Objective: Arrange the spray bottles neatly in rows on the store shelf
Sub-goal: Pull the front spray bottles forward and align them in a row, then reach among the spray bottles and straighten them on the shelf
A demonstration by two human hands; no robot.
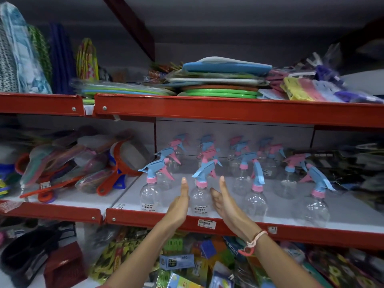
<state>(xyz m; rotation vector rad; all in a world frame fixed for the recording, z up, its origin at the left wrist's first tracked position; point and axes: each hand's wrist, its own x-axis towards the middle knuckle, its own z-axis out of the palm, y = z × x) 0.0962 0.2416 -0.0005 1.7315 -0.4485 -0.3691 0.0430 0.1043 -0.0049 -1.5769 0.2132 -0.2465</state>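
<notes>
Several clear spray bottles with blue and pink trigger heads stand in rows on the white middle shelf [249, 220]. The front row has one bottle at the left [150, 197], one in the middle [200, 199], one to its right [256, 201] and one at the far right [316, 206]. My left hand [179, 201] is flat and upright just left of the middle front bottle. My right hand [225, 201] is flat on its right side. Both palms face the bottle, fingers straight, holding nothing. Whether they touch the bottle is unclear.
Red shelf rails [228, 110] run above and below the bottles. Red-handled strainers and brushes [87, 169] crowd the shelf to the left. Stacked mats and green plates [220, 84] lie on the upper shelf. Packaged goods [187, 262] fill the lower shelf.
</notes>
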